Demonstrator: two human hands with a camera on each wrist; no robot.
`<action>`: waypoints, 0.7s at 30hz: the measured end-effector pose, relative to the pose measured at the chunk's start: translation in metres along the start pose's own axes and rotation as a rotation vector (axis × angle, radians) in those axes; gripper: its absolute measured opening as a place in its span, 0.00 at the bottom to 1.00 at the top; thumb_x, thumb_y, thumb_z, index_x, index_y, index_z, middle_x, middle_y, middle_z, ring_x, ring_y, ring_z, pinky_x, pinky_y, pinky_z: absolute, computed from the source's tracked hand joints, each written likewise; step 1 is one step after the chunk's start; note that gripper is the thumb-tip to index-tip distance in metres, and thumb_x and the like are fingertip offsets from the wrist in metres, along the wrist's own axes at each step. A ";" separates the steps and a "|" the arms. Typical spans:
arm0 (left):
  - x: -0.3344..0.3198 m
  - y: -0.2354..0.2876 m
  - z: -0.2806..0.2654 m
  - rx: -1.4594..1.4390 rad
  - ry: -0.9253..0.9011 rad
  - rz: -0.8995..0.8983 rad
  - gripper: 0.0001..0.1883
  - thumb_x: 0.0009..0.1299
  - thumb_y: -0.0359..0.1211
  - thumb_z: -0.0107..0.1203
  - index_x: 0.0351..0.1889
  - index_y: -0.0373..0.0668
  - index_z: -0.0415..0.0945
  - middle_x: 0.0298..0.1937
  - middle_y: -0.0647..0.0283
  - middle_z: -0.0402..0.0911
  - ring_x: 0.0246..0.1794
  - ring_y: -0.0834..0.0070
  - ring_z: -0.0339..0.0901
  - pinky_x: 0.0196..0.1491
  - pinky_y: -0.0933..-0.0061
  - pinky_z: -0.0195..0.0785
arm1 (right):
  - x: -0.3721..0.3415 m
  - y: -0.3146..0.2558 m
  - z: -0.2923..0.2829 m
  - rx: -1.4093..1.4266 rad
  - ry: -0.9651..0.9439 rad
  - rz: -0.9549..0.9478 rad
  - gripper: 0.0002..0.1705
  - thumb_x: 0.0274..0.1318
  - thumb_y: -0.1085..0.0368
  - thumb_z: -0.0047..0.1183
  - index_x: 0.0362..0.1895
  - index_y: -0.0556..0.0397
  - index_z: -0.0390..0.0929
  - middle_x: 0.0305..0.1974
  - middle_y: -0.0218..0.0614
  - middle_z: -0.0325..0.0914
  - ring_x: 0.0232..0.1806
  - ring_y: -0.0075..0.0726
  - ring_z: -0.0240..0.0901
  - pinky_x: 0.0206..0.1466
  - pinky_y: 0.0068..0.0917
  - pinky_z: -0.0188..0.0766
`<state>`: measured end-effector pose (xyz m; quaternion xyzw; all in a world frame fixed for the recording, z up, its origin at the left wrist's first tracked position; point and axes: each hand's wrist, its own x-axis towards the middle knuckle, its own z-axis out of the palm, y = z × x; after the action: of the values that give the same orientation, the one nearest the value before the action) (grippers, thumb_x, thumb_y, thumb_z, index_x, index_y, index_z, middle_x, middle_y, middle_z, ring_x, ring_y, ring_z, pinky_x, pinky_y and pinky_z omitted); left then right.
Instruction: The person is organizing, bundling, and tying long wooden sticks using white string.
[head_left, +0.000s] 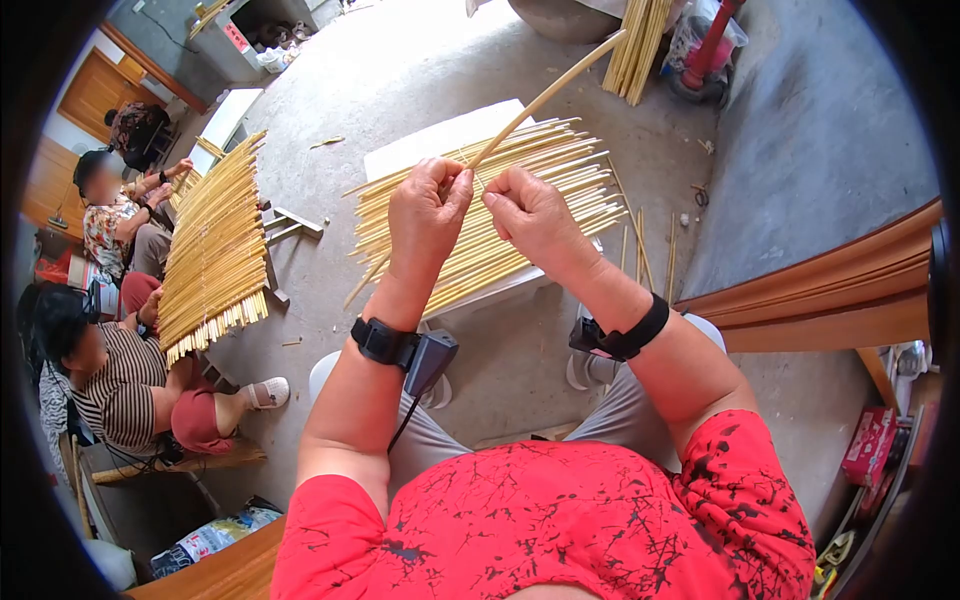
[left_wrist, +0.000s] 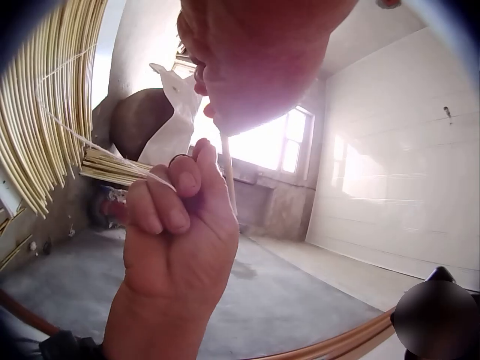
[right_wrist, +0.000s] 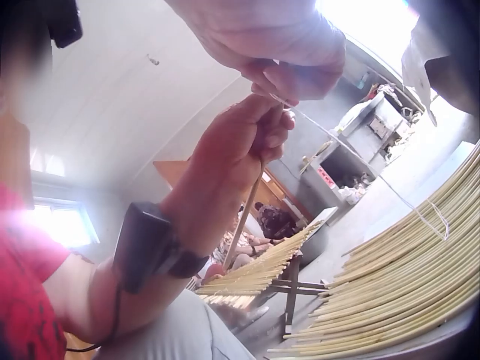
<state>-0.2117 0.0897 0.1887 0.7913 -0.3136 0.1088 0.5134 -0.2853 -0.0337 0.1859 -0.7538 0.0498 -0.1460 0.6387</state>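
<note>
Raised over a mat of straw-coloured stalks (head_left: 560, 190), both hands meet close together. My left hand (head_left: 432, 205) grips one long stalk (head_left: 550, 92) near its end; the rest slants up to the far right. Beside it my right hand (head_left: 530, 212) has its fingers curled in and pinches a thin white string (right_wrist: 352, 152). From those fingertips the string runs down to the mat, where a loose loop of it lies on the stalks. The right hand's curled fingers also show in the left wrist view, with the string crossing them.
The mat lies on a low white table (head_left: 400, 160). To the left, two seated people are beside another stalk mat (head_left: 215, 240) on a stand. A stalk bundle (head_left: 637, 50) leans near a red post (head_left: 708, 45) at the far right. Loose stalks lie on the floor.
</note>
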 end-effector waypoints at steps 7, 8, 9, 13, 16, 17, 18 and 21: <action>0.008 -0.007 -0.008 0.162 0.124 -0.066 0.07 0.60 0.33 0.55 0.25 0.38 0.74 0.22 0.59 0.75 0.19 0.70 0.73 0.24 0.73 0.65 | -0.004 -0.003 0.002 0.001 -0.039 0.017 0.06 0.53 0.68 0.46 0.27 0.58 0.69 0.15 0.31 0.68 0.16 0.21 0.65 0.20 0.21 0.62; 0.012 -0.011 -0.013 0.135 0.127 -0.063 0.07 0.60 0.32 0.55 0.24 0.38 0.74 0.21 0.60 0.75 0.18 0.71 0.72 0.24 0.73 0.64 | -0.007 -0.007 0.004 0.031 -0.034 0.026 0.06 0.53 0.68 0.46 0.27 0.58 0.69 0.14 0.31 0.68 0.16 0.20 0.66 0.19 0.21 0.63; 0.013 -0.008 -0.015 0.133 0.108 -0.071 0.07 0.59 0.32 0.55 0.24 0.38 0.74 0.21 0.60 0.75 0.18 0.72 0.72 0.24 0.74 0.64 | -0.009 -0.010 0.005 0.060 -0.028 0.034 0.07 0.53 0.68 0.46 0.27 0.58 0.69 0.14 0.31 0.69 0.16 0.20 0.66 0.19 0.21 0.63; 0.006 -0.001 -0.012 0.140 0.091 0.019 0.07 0.61 0.31 0.54 0.24 0.38 0.73 0.16 0.68 0.71 0.16 0.87 0.63 0.21 0.82 0.58 | -0.005 -0.006 0.003 0.103 -0.007 0.034 0.07 0.53 0.68 0.47 0.27 0.59 0.69 0.15 0.31 0.69 0.16 0.20 0.66 0.19 0.20 0.63; 0.005 0.001 -0.007 0.121 0.088 0.036 0.06 0.60 0.30 0.55 0.23 0.38 0.73 0.15 0.69 0.70 0.15 0.87 0.62 0.20 0.82 0.57 | -0.003 -0.006 0.002 0.121 -0.025 0.041 0.07 0.53 0.68 0.47 0.27 0.59 0.69 0.15 0.31 0.69 0.16 0.20 0.66 0.19 0.20 0.63; 0.005 0.004 -0.007 0.139 0.060 -0.003 0.06 0.57 0.30 0.56 0.22 0.39 0.72 0.20 0.61 0.73 0.17 0.73 0.71 0.23 0.75 0.63 | -0.004 -0.006 0.002 0.114 -0.030 0.039 0.06 0.53 0.68 0.47 0.27 0.59 0.69 0.15 0.31 0.69 0.16 0.20 0.66 0.19 0.19 0.63; 0.005 0.004 -0.007 0.139 0.058 -0.002 0.06 0.57 0.30 0.56 0.22 0.39 0.72 0.20 0.61 0.73 0.17 0.73 0.71 0.23 0.75 0.63 | -0.004 -0.006 0.002 0.107 -0.036 0.037 0.06 0.53 0.68 0.46 0.27 0.59 0.69 0.15 0.31 0.69 0.16 0.20 0.65 0.19 0.19 0.63; 0.004 0.006 -0.006 0.162 0.055 0.016 0.06 0.57 0.30 0.56 0.23 0.39 0.72 0.20 0.61 0.72 0.18 0.72 0.71 0.23 0.75 0.63 | -0.003 -0.005 0.002 0.116 -0.034 0.046 0.07 0.53 0.68 0.46 0.26 0.59 0.69 0.15 0.31 0.69 0.16 0.20 0.65 0.20 0.19 0.63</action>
<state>-0.2111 0.0915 0.1973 0.8244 -0.2958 0.1594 0.4554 -0.2883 -0.0298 0.1903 -0.7166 0.0479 -0.1211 0.6852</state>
